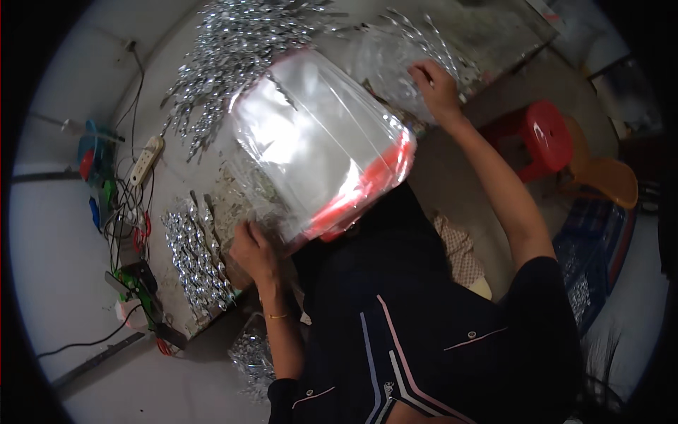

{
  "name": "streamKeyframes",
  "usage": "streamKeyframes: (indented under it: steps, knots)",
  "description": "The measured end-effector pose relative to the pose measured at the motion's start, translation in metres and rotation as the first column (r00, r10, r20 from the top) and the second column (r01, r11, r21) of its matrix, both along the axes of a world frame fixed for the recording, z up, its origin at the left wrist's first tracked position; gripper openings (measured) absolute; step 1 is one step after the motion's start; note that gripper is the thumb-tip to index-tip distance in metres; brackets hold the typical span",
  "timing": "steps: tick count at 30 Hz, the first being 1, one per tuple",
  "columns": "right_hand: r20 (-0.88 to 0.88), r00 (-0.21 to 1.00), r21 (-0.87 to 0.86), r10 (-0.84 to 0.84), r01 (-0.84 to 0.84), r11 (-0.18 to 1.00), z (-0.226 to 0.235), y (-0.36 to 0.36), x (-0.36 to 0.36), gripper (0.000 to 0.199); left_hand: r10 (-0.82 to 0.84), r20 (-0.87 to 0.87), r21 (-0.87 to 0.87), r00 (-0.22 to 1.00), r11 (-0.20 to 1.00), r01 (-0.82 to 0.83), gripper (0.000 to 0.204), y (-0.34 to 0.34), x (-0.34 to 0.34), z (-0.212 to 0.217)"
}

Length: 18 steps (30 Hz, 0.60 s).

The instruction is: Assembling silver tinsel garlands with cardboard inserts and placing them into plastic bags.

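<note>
A stack of clear plastic bags [311, 134] with a red band along its near edge lies tilted across the table's front edge, above my lap. At the stack's near left corner, my left hand [256, 253] is closed on thin clear plastic. My right hand [438, 88] is raised to the right of the stack, fingers bent in a pinch. Beside those fingers lies a crumpled clear bag [385, 60] next to silver strands; what they grip, if anything, is too faint to make out. A large heap of silver twisted strands [226, 63] spreads behind the stack.
More silver strands [198, 258] lie at the table's left edge. Beyond are a white power strip [147, 161] and tangled cables. A red stool [544, 141], an orange chair [607, 180] and a blue crate [586, 261] stand right. A bag of silver pieces [252, 350] sits below left.
</note>
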State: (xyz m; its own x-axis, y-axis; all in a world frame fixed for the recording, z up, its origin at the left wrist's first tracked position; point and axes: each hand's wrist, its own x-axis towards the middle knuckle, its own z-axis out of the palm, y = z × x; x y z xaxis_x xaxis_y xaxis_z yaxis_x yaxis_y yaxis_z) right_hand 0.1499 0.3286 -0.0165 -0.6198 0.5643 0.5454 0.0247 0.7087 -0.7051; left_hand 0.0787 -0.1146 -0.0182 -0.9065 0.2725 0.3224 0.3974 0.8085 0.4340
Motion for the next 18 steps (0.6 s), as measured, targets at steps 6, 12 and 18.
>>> streamKeyframes:
  steps: [6, 12, 18]
  knots:
    - [0.064, 0.940, -0.207, 0.336, -0.317, 0.926, 0.007, -0.062, 0.008, 0.006, 0.085, -0.183, -0.109, 0.979, 0.988, -0.106, 0.016, -0.055, -0.022, -0.025]
    - [0.319, 0.710, 0.463, 0.628, -0.695, 0.551, 0.000, -0.077, -0.017, 0.021, -0.057, -0.287, -0.255, 0.956, 0.967, -0.019, 0.020, -0.048, -0.030, -0.020]
    - [0.443, 0.555, 0.151, 0.704, -0.820, 0.552, 0.000, -0.034, -0.020, 0.020, -0.152, -0.212, -0.282, 0.965, 0.955, 0.088, 0.028, -0.057, -0.032, -0.026]
